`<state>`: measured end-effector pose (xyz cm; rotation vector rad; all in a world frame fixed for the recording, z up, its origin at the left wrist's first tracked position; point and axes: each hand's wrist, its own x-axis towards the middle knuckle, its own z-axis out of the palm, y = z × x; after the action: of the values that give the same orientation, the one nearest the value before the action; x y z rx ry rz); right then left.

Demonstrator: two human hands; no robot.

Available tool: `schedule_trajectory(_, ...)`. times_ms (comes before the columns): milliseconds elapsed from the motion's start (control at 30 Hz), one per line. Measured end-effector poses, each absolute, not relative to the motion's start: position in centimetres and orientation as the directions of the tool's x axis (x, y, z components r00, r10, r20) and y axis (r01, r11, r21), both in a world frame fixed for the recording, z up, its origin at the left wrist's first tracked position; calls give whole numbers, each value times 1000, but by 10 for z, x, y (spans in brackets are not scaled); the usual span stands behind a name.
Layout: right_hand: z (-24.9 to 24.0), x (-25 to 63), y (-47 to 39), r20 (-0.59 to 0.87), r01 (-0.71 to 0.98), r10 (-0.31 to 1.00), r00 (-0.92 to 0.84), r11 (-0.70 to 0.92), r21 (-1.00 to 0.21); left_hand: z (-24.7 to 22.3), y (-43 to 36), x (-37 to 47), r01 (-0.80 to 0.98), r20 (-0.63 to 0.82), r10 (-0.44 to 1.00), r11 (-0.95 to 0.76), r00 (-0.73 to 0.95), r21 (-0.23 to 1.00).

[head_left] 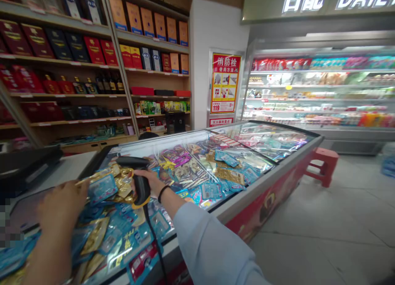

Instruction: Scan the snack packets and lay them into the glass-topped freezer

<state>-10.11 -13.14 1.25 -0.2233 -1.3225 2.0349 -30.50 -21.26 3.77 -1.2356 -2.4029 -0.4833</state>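
My right hand (144,182) is wrapped round the handle of a black barcode scanner (142,189) with a yellow edge, its cable hanging down. The scanner's head is over a heap of gold packets (124,182) and a blue packet (103,188). At the left, my left hand (66,198) is blurred by motion beside this heap, its fingers touching the packets' left side; what they hold, if anything, is unclear. More blue packets (121,223) and a gold packet (95,235) lie below on the freezer's glass top.
The chest freezer (222,209) runs off to the right, with more loose packets (230,175) on its glass. A black device (29,165) stands at the left. Beyond are shelves of boxes (92,50), a refrigerated display (317,87) and a red stool (324,165).
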Motion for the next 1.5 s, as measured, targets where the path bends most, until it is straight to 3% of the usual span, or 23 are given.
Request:
schedule_trajectory(100,22,-91,-139,263,-503,659,-704,-203,-840,45,-222,-292,893,587,708,447,-394,60)
schedule_trajectory(233,39,-55,-146,340,-594,722,-603,-122,-795,65,-239,-266,941,712,621,280,-327,188)
schedule_trajectory(333,49,-11,-144,362,-604,755,-546,-55,-795,89,-243,-239,951,751,586,237,-303,199)
schedule_trajectory(533,58,91,-130,392,-579,848,-356,129,-805,132,-222,-142,969,743,635,236,-214,77)
schedule_trajectory(633,59,141,-119,403,-565,881,-246,207,-799,138,-201,-75,980,676,709,133,-200,151)
schedule_trajectory(867,43,226,-98,390,-476,911,-134,286,-832,94,-133,45,932,488,860,-43,-148,360)
schedule_trajectory(1033,26,258,-88,370,-452,927,-67,302,-839,52,-97,87,886,339,929,-26,-150,464)
schedule_trajectory(1500,4,296,-76,301,-477,943,142,331,-814,11,-71,105,927,274,942,82,-192,366)
